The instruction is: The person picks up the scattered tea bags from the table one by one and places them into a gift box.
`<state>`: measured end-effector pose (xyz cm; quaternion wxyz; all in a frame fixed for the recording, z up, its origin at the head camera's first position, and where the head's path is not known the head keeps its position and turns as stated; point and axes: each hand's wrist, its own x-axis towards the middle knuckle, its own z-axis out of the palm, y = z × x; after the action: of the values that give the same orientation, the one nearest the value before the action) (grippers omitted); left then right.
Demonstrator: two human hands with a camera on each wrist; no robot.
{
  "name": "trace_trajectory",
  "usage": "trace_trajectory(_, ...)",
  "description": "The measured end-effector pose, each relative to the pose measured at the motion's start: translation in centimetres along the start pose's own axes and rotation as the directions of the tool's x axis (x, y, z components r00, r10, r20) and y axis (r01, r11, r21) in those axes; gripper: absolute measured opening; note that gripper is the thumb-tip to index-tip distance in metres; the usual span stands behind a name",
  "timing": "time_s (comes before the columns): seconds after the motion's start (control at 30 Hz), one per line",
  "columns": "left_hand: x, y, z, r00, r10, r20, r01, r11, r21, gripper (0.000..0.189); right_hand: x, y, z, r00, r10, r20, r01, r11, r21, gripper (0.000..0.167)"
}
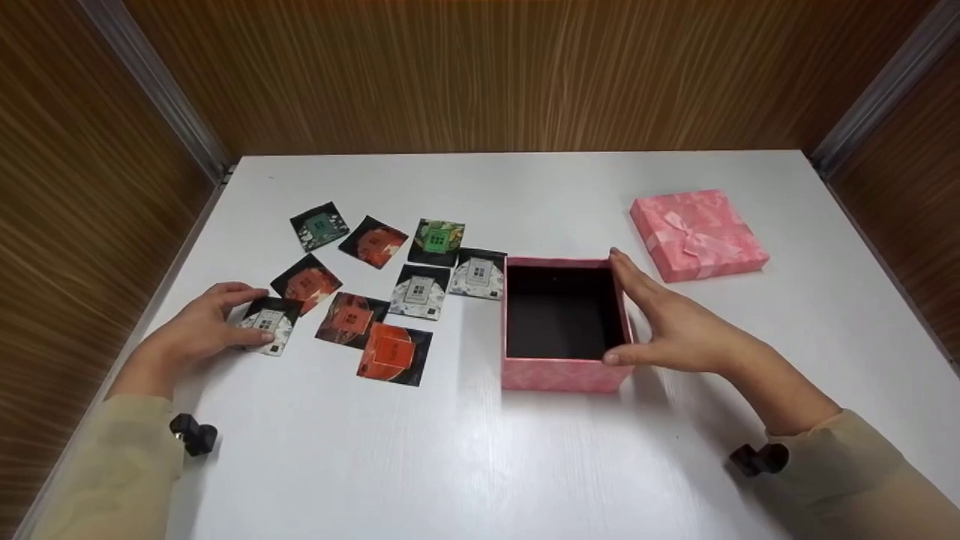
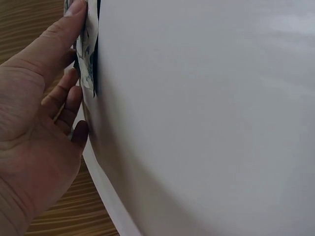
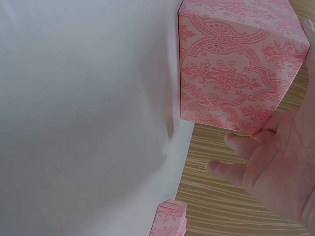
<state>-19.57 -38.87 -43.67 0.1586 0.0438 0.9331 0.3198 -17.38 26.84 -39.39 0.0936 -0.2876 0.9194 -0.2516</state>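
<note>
At the left, my left hand [image 1: 196,330] pinches a flat black-and-white sachet [image 1: 276,328], thumb over its face and fingers along its far edge. In the left wrist view the same sachet [image 2: 90,54] is seen nearly edge-on beside the thumb. My right hand [image 1: 679,330] grips the right side of a pink patterned box [image 1: 562,375], thumb at the near corner and fingers at the far one. The lidless box shows a bare black inside. From the right wrist, the box's patterned wall [image 3: 231,69] stands on the table with the fingers at its edge.
Several sachets lie flat between left hand and box: a dark green one [image 1: 319,226], a bright green one [image 1: 439,240], orange-red ones such as this sachet [image 1: 394,354], and a white one [image 1: 480,272] against the box. A pink lid with a bow [image 1: 699,234] lies back right.
</note>
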Motion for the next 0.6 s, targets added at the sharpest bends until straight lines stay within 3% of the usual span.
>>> trace_trajectory(0.33, 0.27, 0.02, -0.07, 1.0, 0.022, -0.009, -0.022, 1.0, 0.02, 0.086, 0.01, -0.01, 0.06, 1.0, -0.001, -0.002, 0.001, 1.0, -0.006, 0.129)
trace_trajectory(0.6, 0.49, 0.49, -0.11, 0.998, 0.053, -0.036, -0.055, 0.998, -0.043, 0.072, 0.02, 0.03, 0.17, 1.0, 0.002, -0.013, -0.002, 1.0, -0.002, 0.128)
